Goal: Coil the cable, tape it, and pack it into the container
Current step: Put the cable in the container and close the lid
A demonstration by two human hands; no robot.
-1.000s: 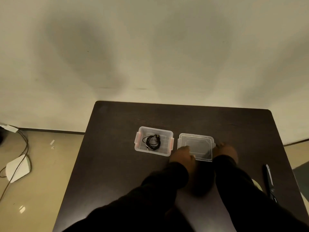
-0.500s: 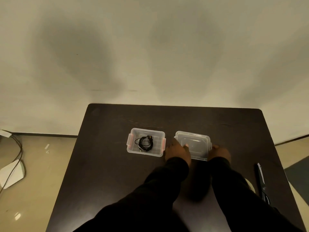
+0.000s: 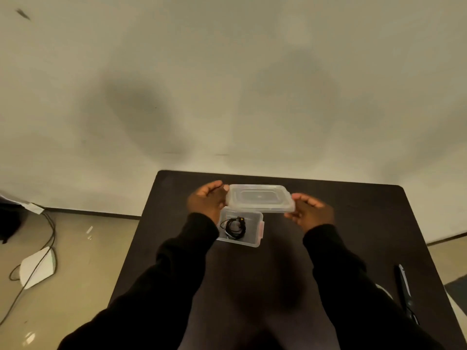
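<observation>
Wall [image 3: 227, 72]: pale, takes up the upper half of the view, with soft dark shadows across it

Floor [image 3: 75, 248]: beige, at left; a white flat device [image 3: 38, 267] lies on it with a dark floor lead [image 3: 51, 231] running over and past it

Table [image 3: 353, 223]: dark brown, rectangular, far edge against the wall

Sleeves: both arms in black, reaching forward from the bottom of the frame over the table

Lid [image 3: 260, 198]: clear plastic, rectangular, held off the table between the two hands, roughly level, its near edge overlapping the far rim of the container in this view. Whether it touches the rim cannot be told

Left hand [image 3: 208, 202]: closed on the lid's left short end, thumb at the top edge

Right hand [image 3: 312, 213]: closed on the lid's right short end, fingers curled under and around the corner

Container [image 3: 249, 231]: clear plastic tub with a pinkish latch on its right side, standing on the table just below the lid, beside the left wrist; top not yet covered

Cable [image 3: 235, 227]: black, wound in a small coil, lying inside the container on its floor, towards the left half. Tape on it too small to make out

Dark pen-like tool [image 3: 404, 289]: long and thin, lying near the table's right edge, well apart from the container
</observation>
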